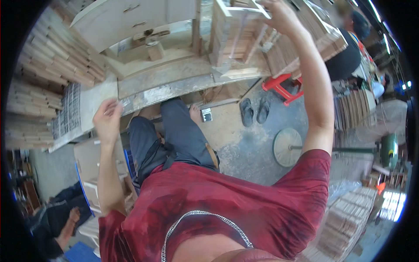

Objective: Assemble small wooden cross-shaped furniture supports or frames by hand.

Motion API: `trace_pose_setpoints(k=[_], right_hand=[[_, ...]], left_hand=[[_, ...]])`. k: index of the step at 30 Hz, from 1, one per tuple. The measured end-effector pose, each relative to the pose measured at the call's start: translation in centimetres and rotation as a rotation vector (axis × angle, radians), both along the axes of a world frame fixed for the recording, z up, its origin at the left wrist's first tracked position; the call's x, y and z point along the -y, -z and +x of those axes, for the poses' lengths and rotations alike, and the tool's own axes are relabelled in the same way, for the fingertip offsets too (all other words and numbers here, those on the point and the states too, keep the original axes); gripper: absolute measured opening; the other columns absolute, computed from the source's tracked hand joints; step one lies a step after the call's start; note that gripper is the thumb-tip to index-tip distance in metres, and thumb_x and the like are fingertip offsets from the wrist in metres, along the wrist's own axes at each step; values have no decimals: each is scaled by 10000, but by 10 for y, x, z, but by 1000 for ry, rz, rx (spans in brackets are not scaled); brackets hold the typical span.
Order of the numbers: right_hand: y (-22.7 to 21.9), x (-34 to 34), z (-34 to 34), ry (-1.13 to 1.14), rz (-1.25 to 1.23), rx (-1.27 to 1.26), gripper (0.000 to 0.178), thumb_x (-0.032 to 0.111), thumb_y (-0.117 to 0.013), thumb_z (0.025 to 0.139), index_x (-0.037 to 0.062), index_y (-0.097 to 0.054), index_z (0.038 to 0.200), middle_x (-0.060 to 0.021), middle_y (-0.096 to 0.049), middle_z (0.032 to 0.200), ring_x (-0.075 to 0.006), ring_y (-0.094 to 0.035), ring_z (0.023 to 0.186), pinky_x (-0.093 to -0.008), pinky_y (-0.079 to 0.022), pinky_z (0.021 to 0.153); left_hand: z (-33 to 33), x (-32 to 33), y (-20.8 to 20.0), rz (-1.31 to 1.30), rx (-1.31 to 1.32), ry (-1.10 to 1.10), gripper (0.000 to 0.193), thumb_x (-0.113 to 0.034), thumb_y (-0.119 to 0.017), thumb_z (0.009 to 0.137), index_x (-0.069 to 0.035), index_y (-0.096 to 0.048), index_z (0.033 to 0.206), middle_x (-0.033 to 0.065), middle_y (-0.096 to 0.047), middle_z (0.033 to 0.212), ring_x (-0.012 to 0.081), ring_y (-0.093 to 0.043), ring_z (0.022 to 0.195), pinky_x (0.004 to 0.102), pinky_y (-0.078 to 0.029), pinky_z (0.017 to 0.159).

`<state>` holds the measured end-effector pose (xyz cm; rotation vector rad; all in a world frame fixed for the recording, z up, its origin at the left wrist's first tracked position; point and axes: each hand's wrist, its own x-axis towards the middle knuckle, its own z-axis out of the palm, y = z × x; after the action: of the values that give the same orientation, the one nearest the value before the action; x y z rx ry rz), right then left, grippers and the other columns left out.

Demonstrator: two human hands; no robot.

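My right hand [283,18] reaches up and away to the upper edge, beside a stack of pale wooden frames [216,48] on the workbench. Its fingers are apart near the stack's upper right corner; the tips are partly cut off, and I see nothing held. Raised above the near bench edge, my left hand [107,120] has its fingers curled together. What those fingers hold, if anything, is too blurred to make out. A white wooden panel [126,24] stands at the back of the bench [170,87], with a small wooden block [155,51] in front of it.
Long wooden strips [48,65] are piled at the left. More wooden pieces [283,54] stand right of the frames, by a red stool [286,87]. Slippers [247,112] and a round-based stand [288,147] are on the floor. A person [345,56] is at the far right, another [56,222] lower left.
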<state>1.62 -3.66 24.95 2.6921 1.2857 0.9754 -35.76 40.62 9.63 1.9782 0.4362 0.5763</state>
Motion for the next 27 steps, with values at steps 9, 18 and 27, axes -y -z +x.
trace_pose_setpoints(k=[9,18,27], right_hand=[[-1,53,51,197,-157,-318,339,282,-735,821,20,-713,1035,-195,-717,1022,-327,-695,951,-421,-512,792],[39,28,-112,-249,813,-844,421,186,-723,892,-26,-629,1243,-170,-650,1278,-235,-608,1168,-434,-438,1068],[147,-79,-263,-232,1158,-1432,358,224,-626,977,-39,-546,1206,-79,-619,925,-156,-592,858,-317,-480,786]], left_hand=[[-110,-65,31,423,-428,-540,349,-244,-768,791,-1,-718,1036,204,-739,927,308,-732,874,379,-562,822],[-124,-154,145,412,-1140,-572,322,-206,-668,843,-19,-708,1102,211,-708,1115,345,-683,1075,434,-543,933],[-130,-211,247,343,-1376,-535,343,-256,-609,911,-131,-700,1218,71,-676,1282,281,-639,1207,461,-508,983]])
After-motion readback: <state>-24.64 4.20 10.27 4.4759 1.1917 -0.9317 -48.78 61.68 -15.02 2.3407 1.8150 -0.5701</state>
